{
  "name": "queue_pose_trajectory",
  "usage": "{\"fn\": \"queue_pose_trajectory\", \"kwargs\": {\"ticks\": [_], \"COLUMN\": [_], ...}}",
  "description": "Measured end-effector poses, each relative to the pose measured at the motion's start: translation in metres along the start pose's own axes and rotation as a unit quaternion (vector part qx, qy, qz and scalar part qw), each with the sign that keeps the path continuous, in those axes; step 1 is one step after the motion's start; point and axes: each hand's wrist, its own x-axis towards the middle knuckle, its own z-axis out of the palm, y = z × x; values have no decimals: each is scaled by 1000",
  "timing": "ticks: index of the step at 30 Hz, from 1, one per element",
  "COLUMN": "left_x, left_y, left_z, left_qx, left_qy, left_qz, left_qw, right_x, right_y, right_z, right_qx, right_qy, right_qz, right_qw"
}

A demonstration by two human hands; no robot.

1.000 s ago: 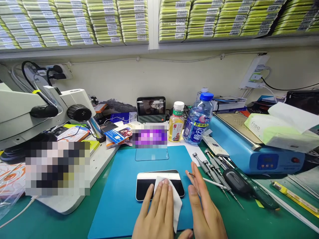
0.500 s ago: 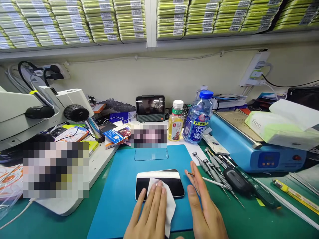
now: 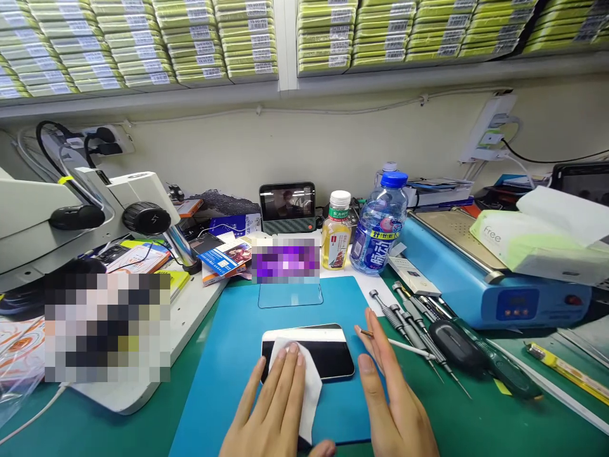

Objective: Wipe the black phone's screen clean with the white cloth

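Head view: one flat, one apart

The left hand (image 3: 270, 416) lay flat on a white wipe (image 3: 311, 392) over the smartphone (image 3: 333, 362) under its fingertips, presumably spreading pressure. Apart, the right hand (image 3: 396, 403) pinched a white stick (image 3: 410, 348) between its fingers (perhaps parked there).

Left hand (image 3: 269, 409) atop white tissue (image 3: 311, 390)

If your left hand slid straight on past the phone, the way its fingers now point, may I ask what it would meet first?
Beyond the phone, the left hand, resting on the white cloth, would probably meet the clear, dark-edged panel on the blue mat, though depth is hard to judge.
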Motion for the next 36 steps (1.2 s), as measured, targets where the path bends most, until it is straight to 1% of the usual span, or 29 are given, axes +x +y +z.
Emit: {"fn": "queue_pose_trajectory", "kwargs": {"ticks": [2, 4, 8, 10, 12, 14, 17, 19, 21, 23, 27, 29, 31, 34, 36], "left_x": [-10, -6, 28, 43, 48, 42, 22, 11, 8, 14, 33, 35, 29, 8, -6], "left_y": [4, 5, -3, -7, -10, -14, -23, -30, -35, -36, -32, -31, -31, -31, -32], "left_z": [2, 2, -4, -8, -10, -12, -16, -19, -22, -22, -18, -15, -15, -17, -19], "left_qx": [-6, -5, 6, 9, 20, 41, 65, 65, 60, 53, 34, 25, 29, 36, 30], "left_qy": [12, 12, -24, -30, -31, -29, -12, -9, -15, -32, -73, -73, -59, -35, -28], "left_qz": [-24, -26, 14, 1, -1, 22, 67, 86, 96, 78, 6, -7, -5, 32, 34], "left_qw": [1000, 1000, 1000, 1000, 999, 998, 996, 994, 993, 995, 997, 997, 998, 998, 999], "right_x": [0, 0, 0, 0, 0, 0, -1, -1, -1, -2, -2, -2, -1, -1, -2], "right_y": [-1, 0, 1, 1, 1, 0, 0, 0, -1, -1, -2, -1, -1, -1, -2], "right_z": [0, 0, 2, 2, 2, 2, 1, 1, 1, 1, 0, 0, 0, 1, 1], "right_qx": [-5, -7, -4, -1, -1, -3, -9, -11, -13, -17, -20, -20, -24, -32, -33], "right_qy": [3, 4, 9, 8, 3, 3, 5, 4, 2, 0, -1, -1, 2, 7, 5], "right_qz": [-5, -9, -7, -8, -9, -7, -6, -9, -15, -17, -16, -20, -22, -19, -20], "right_qw": [1000, 1000, 1000, 1000, 1000, 1000, 1000, 1000, 1000, 1000, 1000, 1000, 999, 999, 999]}}
